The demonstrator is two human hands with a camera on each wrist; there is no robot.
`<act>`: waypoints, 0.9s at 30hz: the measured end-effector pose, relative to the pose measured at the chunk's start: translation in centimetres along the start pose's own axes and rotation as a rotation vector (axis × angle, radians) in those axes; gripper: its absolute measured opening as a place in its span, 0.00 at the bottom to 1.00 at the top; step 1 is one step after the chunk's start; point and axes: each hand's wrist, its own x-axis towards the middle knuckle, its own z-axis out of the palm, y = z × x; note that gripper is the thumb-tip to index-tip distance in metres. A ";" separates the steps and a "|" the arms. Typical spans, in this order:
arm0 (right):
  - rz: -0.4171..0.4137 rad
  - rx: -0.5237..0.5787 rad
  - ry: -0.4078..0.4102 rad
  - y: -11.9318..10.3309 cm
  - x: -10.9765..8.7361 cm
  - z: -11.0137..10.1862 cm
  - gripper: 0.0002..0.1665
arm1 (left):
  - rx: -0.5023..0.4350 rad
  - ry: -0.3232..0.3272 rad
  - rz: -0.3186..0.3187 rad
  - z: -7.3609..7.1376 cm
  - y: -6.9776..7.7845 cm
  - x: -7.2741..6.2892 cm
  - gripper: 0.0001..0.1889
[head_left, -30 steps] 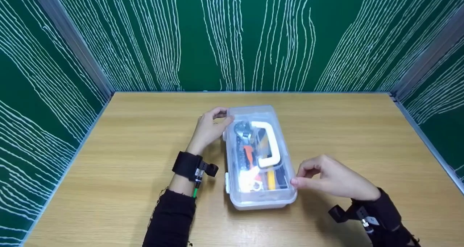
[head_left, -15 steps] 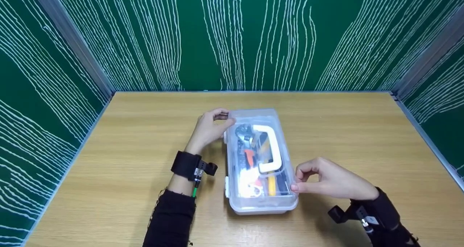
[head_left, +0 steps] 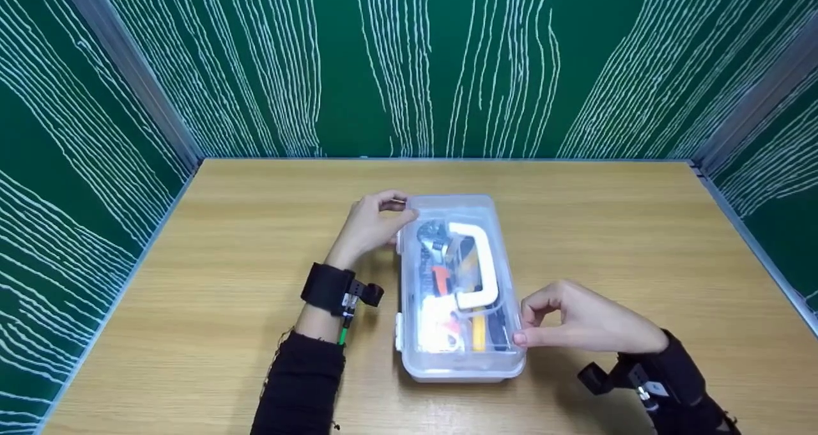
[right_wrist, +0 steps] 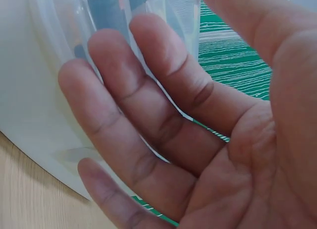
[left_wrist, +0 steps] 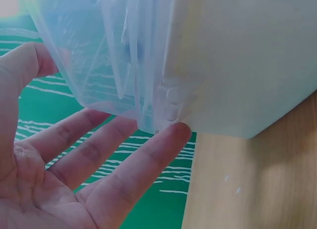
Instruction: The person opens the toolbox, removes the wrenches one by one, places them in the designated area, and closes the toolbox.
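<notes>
A clear plastic toolbox (head_left: 409,288) with a white handle (head_left: 489,266) lies lengthwise on the table, lid down. Through the lid show an adjustable wrench (head_left: 434,237), an orange tool handle (head_left: 441,280) and a yellow strip (head_left: 478,333). My left hand (head_left: 374,224) grips the far left corner, thumb on the lid's edge; the left wrist view has its fingertips (left_wrist: 178,132) at the corner. At the near right side, my right hand (head_left: 581,317) holds the rim with the thumb, and its fingers (right_wrist: 114,55) lie along the box wall.
Wooden table (head_left: 255,218) surface surrounds the box. Green panels (head_left: 441,71) with white wavy lines stand at the back and both sides, joined by grey corner posts (head_left: 140,71). Glare hides part of the box's near left contents.
The toolbox has slid a little toward me, and its far end has swung slightly right. Both hands have kept to it and moved only slightly.
</notes>
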 end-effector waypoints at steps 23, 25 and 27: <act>0.082 0.090 0.162 3.8 0.5 -1.2 0.11 | 0.010 -0.017 -0.054 -0.2 0.1 0.0 0.24; 0.135 0.093 0.214 4.4 0.9 -1.1 0.15 | 0.014 -0.025 -0.043 -0.2 0.2 0.0 0.24; 0.188 0.095 0.256 4.9 1.3 -0.8 0.19 | 0.041 -0.027 -0.024 -0.2 0.4 -0.1 0.24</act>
